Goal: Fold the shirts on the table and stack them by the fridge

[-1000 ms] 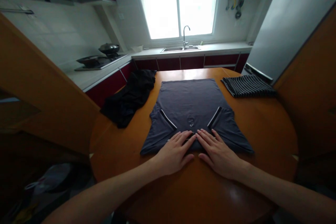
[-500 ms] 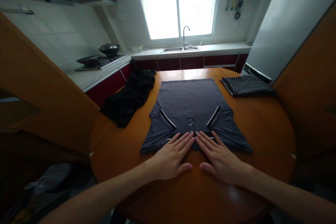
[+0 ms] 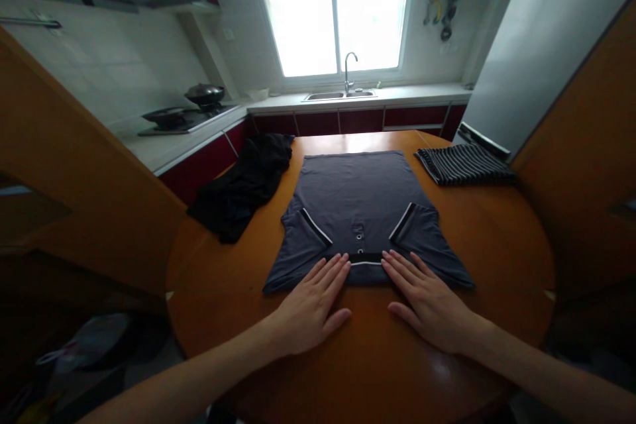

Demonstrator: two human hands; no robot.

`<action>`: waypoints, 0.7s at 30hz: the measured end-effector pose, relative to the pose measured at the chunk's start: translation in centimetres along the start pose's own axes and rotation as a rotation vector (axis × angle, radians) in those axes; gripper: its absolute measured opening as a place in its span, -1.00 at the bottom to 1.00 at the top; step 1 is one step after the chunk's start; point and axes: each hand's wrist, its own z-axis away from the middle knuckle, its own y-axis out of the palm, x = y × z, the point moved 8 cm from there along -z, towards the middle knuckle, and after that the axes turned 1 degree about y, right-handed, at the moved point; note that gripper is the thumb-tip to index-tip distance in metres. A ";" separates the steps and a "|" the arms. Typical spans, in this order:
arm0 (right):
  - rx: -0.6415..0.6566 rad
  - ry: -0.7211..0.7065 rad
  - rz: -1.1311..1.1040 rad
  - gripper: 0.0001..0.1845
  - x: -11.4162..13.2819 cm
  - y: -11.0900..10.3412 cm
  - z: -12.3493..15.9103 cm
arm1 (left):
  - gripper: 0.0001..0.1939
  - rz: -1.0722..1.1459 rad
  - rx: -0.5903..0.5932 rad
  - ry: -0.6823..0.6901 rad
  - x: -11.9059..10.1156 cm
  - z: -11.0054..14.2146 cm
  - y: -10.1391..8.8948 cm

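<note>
A grey-blue polo shirt (image 3: 358, 192) lies spread on the wooden table (image 3: 362, 371), collar end towards me. Both short sleeves are turned inward over the body, and their black-and-white cuffs slant towards the buttons. My left hand (image 3: 314, 305) rests flat with fingers stretched out, its fingertips on the left part of the black, white-edged collar. On the collar's right part lie the fingertips of my right hand (image 3: 427, 301), also flat and open. Between them the middle of the collar shows. Both thumbs point inward over the bare wood.
Crumpled black clothing (image 3: 243, 185) lies at the table's left edge. A folded striped cloth (image 3: 464, 164) sits at the back right. Beyond the table are a counter with a sink (image 3: 340, 95), a stove with a pan (image 3: 166, 117), and a grey fridge-like panel (image 3: 511, 59).
My hands have slid apart along the collar, the left one leftward and the right one slightly rightward. More of the collar's middle now shows between them.
</note>
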 end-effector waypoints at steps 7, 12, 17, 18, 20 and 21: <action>-0.088 0.001 0.144 -0.37 -1.7 -1.5 2.2 | -0.36 -0.068 -0.103 -0.031 3.6 4.2 -2.0; -0.157 -0.026 0.248 -0.43 -4.0 -2.6 4.4 | -0.46 -0.142 -0.142 0.026 5.8 7.0 -3.3; -0.235 -0.060 0.287 -0.50 -7.1 -3.3 7.4 | -0.50 -0.174 -0.164 0.054 7.6 9.8 -4.1; -0.246 -0.059 0.287 -0.50 -7.6 -3.4 7.9 | -0.49 -0.177 -0.159 0.052 8.0 10.3 -4.2; -0.253 -0.049 0.279 -0.48 -8.4 -3.6 8.7 | -0.48 -0.177 -0.153 0.049 8.5 10.9 -4.3; -0.253 -0.041 0.270 -0.47 -8.7 -3.7 8.9 | -0.48 -0.175 -0.157 0.050 8.7 11.0 -4.4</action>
